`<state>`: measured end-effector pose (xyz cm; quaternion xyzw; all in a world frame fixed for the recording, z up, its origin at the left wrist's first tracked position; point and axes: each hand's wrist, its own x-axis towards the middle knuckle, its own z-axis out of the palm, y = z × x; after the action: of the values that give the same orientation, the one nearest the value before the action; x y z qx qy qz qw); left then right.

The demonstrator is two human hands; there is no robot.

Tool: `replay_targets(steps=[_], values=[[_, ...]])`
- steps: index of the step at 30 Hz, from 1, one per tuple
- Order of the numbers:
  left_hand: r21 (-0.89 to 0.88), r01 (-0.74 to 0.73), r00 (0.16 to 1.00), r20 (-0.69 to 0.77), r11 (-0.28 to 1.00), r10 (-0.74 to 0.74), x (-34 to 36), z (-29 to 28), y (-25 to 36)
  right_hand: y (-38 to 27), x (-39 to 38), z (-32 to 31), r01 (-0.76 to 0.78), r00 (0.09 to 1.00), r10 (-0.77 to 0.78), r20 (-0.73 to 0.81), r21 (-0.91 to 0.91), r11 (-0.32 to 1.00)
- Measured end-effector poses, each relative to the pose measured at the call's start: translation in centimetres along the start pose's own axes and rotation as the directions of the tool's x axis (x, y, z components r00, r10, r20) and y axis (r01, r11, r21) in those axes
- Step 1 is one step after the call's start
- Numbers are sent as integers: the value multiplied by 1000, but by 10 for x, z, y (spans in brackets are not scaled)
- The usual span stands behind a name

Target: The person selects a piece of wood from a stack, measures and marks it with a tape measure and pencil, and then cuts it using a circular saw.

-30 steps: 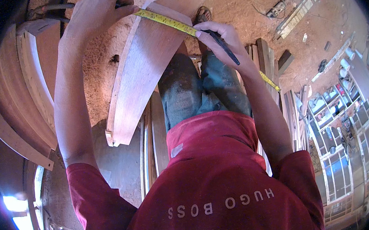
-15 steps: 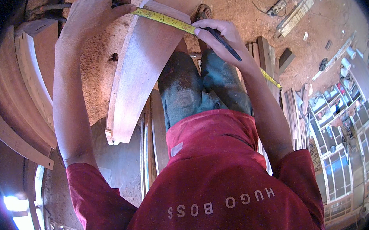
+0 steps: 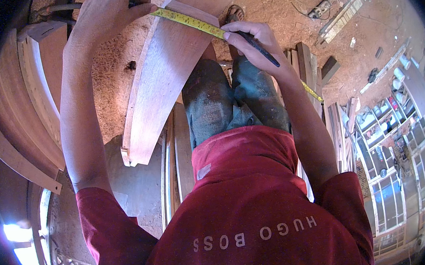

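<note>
Where the view bends at its left rim: curved wooden pieces stand stacked on edge, arched alike, well apart from both hands
Left hand: the left hand is closed over the near end of the yellow tape measure, fingers curled down, pressing it at the left edge of the curved plank; whether it grips the tape's hook or only pins it cannot be told
Curved plank: a broad, reddish-brown board with a gentle bow, running from the top centre down to the lower left, its cut end above the dusty floor
Tape measure: drawn across the upper part of the plank from the left hand to the right, lying flat on the wood; past the right hand a further yellow stretch shows beside the forearm
Right hand: the right hand is mostly closed, thumb and fingertips pinching the tape at the plank's right edge, with a dark pencil held slanting in the same grip
Legs: knees in dusty dark trousers sit just below the right hand, beside the plank
Right side: flat wooden slats lie by the forearm; beyond them, metal window frames rest on the sawdust floor
</note>
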<state>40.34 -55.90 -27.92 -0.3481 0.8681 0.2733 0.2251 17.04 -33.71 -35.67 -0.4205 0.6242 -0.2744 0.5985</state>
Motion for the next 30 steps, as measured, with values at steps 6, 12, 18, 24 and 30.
replay_targets(steps=[6, 12, 18, 24, 30], values=[[4, 25, 999, 33, 1000, -25, 2, 3, -5, 0, 2, -1, -20, 1000, 20, 11, -9, 1000], [-5, 16, 1000, -4, 1000, -16, -1, -1, 2, 4, 2, -1, 11, 1000, -10, 8, -28, 1000], [-11, 34, 999, 1, 999, -34, -1, -3, 3, 3, 2, 0, 39, 999, -39, 1, 17, 999], [-27, 27, 999, 23, 999, -27, 2, 3, -5, 3, 1, 0, -16, 1000, 16, 8, 23, 1000], [-13, 3, 1000, 8, 1000, -3, 1, 0, -2, 2, 1, -2, -18, 1000, 17, 20, 22, 1000]])
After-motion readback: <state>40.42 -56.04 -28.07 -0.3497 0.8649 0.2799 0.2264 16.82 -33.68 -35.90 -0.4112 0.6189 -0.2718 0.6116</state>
